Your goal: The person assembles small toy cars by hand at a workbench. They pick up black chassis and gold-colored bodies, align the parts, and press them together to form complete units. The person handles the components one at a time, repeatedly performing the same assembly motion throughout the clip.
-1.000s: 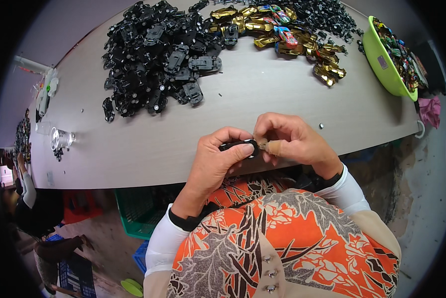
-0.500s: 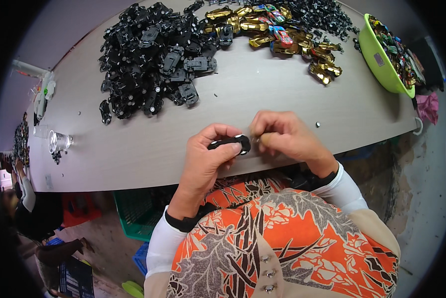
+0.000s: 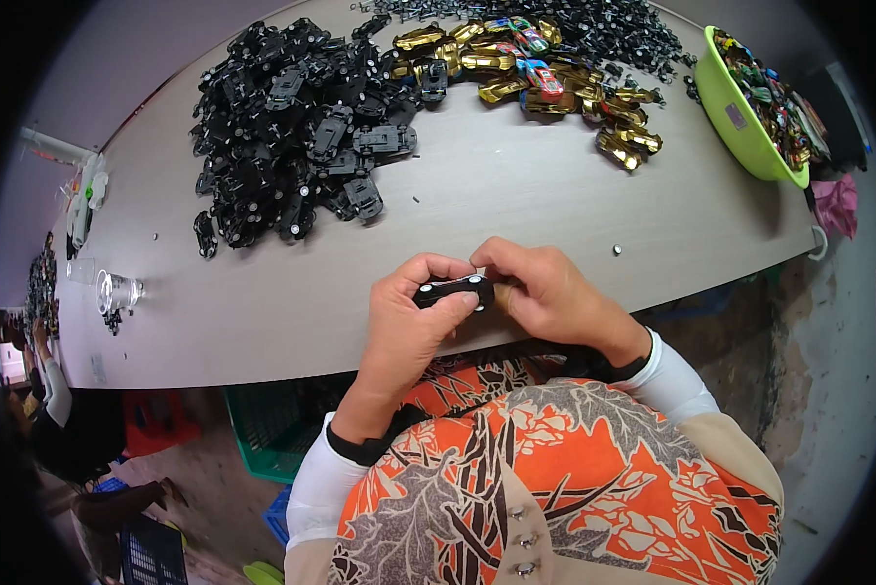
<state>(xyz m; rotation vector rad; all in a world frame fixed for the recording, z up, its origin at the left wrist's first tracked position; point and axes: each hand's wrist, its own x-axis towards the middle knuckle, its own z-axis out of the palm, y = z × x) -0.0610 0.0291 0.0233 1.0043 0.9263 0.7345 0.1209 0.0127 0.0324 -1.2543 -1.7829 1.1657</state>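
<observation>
A black toy car chassis (image 3: 443, 290) with pale-hubbed wheels lies sideways in my left hand (image 3: 399, 327), pinched between thumb and fingers just above the table's near edge. My right hand (image 3: 560, 297) is closed at the chassis's right end, its index finger and thumb touching there. Whether a small part is also between those fingertips is hidden. Beyond my hands, a big heap of black chassis (image 3: 282, 127) covers the back left. To its right lie gold toy car bodies (image 3: 491, 60), a few of them coloured.
Small metal-and-black parts (image 3: 623, 29) are heaped at the far edge. A lime-green basin (image 3: 750, 127) of toy cars stands at right. One tiny wheel-like part (image 3: 617, 251) lies right of my hands; a clear cup (image 3: 116, 292) stands left. A green crate (image 3: 262, 429) is below.
My right hand has come left from just beside the chassis, and its fingers now meet the chassis's end. My left hand still holds the chassis, now turned slightly.
</observation>
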